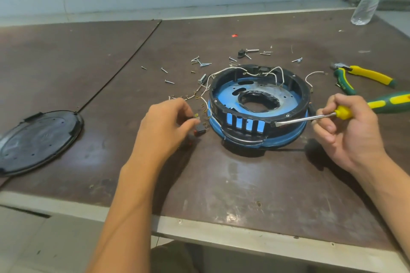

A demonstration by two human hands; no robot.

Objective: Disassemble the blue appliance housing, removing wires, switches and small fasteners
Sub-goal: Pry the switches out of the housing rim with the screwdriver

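Many screws (169, 82) lie out, wires (226, 70) still thread the housing (304, 95); our left hand (165, 126) pinches a switch (201, 129), right hand (346, 133) grips the screwdriver (306, 118).

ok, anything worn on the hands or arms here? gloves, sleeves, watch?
Nothing worn that shows. The left hand and right hand are bare: no gloves, and no rings visible on the fingers. The left forearm and right forearm are bare down to the frame's edge: no sleeves, watch or wristband in view.
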